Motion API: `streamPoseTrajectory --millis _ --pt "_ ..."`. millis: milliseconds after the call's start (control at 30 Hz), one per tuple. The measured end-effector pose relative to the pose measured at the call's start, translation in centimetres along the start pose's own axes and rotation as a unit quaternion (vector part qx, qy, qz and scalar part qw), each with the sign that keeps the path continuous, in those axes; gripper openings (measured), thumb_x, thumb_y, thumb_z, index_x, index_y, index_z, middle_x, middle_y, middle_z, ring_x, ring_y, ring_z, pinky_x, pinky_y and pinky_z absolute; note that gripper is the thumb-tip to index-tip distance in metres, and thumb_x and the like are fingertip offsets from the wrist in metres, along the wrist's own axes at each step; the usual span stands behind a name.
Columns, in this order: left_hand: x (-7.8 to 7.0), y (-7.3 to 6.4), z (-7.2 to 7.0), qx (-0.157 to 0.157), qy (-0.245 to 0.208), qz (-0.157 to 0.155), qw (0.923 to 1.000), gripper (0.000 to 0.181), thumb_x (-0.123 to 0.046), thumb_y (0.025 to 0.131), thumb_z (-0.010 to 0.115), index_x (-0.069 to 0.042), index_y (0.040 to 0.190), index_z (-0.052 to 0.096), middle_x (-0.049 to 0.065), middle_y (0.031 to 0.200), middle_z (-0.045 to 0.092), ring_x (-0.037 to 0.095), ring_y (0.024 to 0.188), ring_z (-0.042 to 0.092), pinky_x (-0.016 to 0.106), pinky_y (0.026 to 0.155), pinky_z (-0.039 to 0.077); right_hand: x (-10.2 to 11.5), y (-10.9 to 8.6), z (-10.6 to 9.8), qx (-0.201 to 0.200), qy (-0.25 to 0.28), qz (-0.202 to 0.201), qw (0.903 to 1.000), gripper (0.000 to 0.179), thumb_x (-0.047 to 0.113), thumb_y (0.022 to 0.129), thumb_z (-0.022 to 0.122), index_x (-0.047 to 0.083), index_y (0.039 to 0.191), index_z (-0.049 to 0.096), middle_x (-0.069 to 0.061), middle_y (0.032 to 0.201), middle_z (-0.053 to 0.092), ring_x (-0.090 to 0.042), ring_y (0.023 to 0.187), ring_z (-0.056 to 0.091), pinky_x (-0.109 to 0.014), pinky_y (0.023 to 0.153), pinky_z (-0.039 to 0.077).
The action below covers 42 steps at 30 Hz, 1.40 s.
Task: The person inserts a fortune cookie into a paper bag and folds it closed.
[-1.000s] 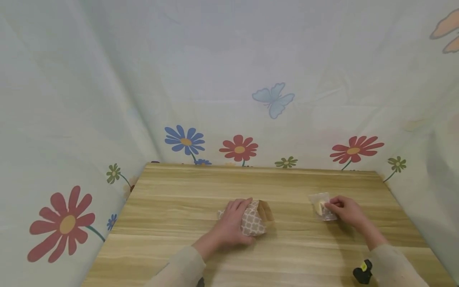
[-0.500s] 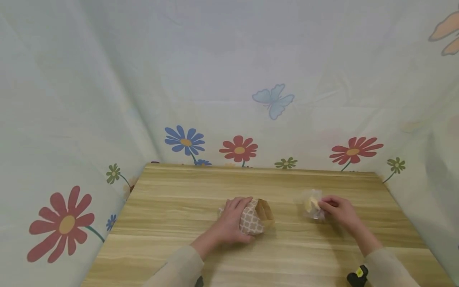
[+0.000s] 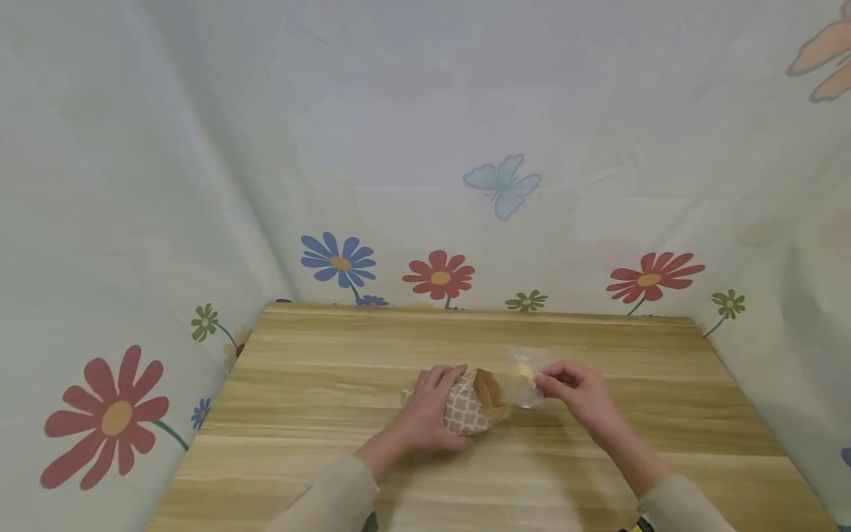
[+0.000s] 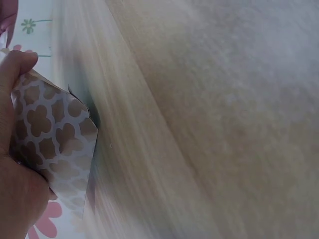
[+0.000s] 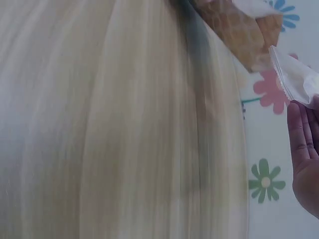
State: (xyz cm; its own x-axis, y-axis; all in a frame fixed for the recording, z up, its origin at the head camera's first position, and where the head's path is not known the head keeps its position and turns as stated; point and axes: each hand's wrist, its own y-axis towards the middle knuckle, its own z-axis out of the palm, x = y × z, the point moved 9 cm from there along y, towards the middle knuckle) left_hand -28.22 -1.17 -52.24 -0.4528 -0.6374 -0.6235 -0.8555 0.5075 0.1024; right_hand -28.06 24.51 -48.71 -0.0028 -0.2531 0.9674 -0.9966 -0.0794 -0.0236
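Observation:
A brown paper bag (image 3: 467,406) with a white lattice print lies on its side on the table, its mouth turned to the right. My left hand (image 3: 428,414) grips it from the left, thumb on the near side and fingers over the far side; the left wrist view shows the bag's patterned side (image 4: 55,134). Just right of the bag's mouth, my right hand (image 3: 581,395) pinches a small clear packet (image 3: 525,378) with something pale yellow inside. In the right wrist view the packet (image 5: 296,79) has a crimped edge and points toward the bag. What the bag holds is hidden.
The wood-grain table (image 3: 319,347) stretches around both hands. A pale cloth backdrop (image 3: 399,148) printed with flowers and butterflies hangs behind it and at both sides. Dark pieces show by each sleeve at the bottom edge.
My right hand has carried the clear packet leftward across the table to the mouth of the paper bag. The left hand keeps its grip on the bag in nearly the same place.

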Motion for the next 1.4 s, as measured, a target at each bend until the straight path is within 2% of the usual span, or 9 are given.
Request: streamPoseTrajectory --millis 200,267,433,633,700,900,1100,1400 --pt "0.1 0.0 0.1 -0.002 0.001 -0.001 1.0000 0.126 -0.041 0.066 0.098 -0.024 0.169 0.027 0.005 0.155 0.040 0.023 0.137 0.039 0.050 0.113 0.048 0.1 -0.4 2.2 0.019 0.010 -0.014 0.9997 0.023 0.016 0.100 0.077 -0.005 0.106 0.075 -0.012 0.099 0.076 -0.018 0.087 0.074 -0.036 0.085 0.065" --pt "0.2 0.0 0.1 -0.002 0.002 -0.002 1.0000 0.127 -0.041 0.065 0.098 -0.025 0.169 0.026 0.006 0.156 0.040 0.024 0.139 0.039 0.052 0.115 0.045 0.0 -0.5 2.5 0.026 0.008 -0.013 0.9995 0.021 0.015 0.100 0.077 -0.005 0.106 0.075 -0.012 0.101 0.077 -0.018 0.088 0.075 -0.037 0.085 0.065" --pt "0.2 0.0 0.2 0.000 0.020 0.004 0.9998 0.128 -0.042 0.066 0.098 -0.025 0.170 0.024 0.006 0.155 0.039 0.027 0.142 0.037 0.055 0.127 0.031 0.0 -0.6 3.2 0.049 -0.012 -0.017 0.9986 0.021 0.015 0.099 0.078 -0.004 0.105 0.075 -0.014 0.102 0.078 -0.018 0.087 0.076 -0.040 0.084 0.065" --pt "0.1 0.0 0.3 0.004 0.047 0.010 0.9988 0.128 -0.045 0.067 0.096 -0.024 0.170 0.022 0.006 0.157 0.037 0.029 0.147 0.033 0.056 0.132 0.016 0.0 -0.3 4.2 0.093 -0.028 -0.017 0.9952 0.021 0.013 0.099 0.078 -0.007 0.105 0.075 -0.015 0.097 0.078 -0.016 0.083 0.075 -0.037 0.080 0.065" --pt "0.1 -0.1 0.3 0.004 0.053 0.011 0.9985 0.129 -0.046 0.067 0.096 -0.024 0.170 0.021 0.006 0.157 0.037 0.029 0.149 0.032 0.056 0.132 0.013 0.0 -0.2 4.4 0.105 -0.029 -0.015 0.9940 0.022 0.014 0.099 0.077 -0.008 0.105 0.074 -0.014 0.095 0.078 -0.017 0.082 0.075 -0.040 0.080 0.066" --pt "0.1 -0.1 0.3 -0.004 0.064 0.012 0.9979 0.130 -0.048 0.067 0.095 -0.023 0.171 0.021 0.006 0.157 0.037 0.027 0.149 0.033 0.056 0.132 0.010 -0.3 0.1 4.7 0.125 -0.027 -0.009 0.9918 0.024 0.014 0.101 0.075 -0.009 0.106 0.073 -0.015 0.095 0.078 -0.019 0.081 0.076 -0.049 0.082 0.065" --pt "-0.3 -0.1 0.3 -0.005 0.069 0.020 0.9974 0.132 -0.048 0.067 0.095 -0.025 0.172 0.018 0.007 0.158 0.038 0.028 0.150 0.033 0.058 0.132 0.009 0.1 0.3 4.6 0.128 -0.039 -0.008 0.9909 0.024 0.016 0.102 0.075 -0.007 0.108 0.074 -0.013 0.095 0.078 -0.019 0.082 0.075 -0.050 0.083 0.065" --pt "-0.8 0.1 0.2 -0.013 0.081 0.034 0.9961 0.129 -0.049 0.067 0.095 -0.021 0.171 0.022 0.007 0.156 0.040 0.027 0.148 0.034 0.058 0.132 0.009 1.0 0.6 5.3 0.133 -0.072 -0.016 0.9883 0.023 0.020 0.101 0.076 -0.001 0.107 0.076 -0.010 0.096 0.079 -0.023 0.086 0.075 -0.051 0.083 0.064"
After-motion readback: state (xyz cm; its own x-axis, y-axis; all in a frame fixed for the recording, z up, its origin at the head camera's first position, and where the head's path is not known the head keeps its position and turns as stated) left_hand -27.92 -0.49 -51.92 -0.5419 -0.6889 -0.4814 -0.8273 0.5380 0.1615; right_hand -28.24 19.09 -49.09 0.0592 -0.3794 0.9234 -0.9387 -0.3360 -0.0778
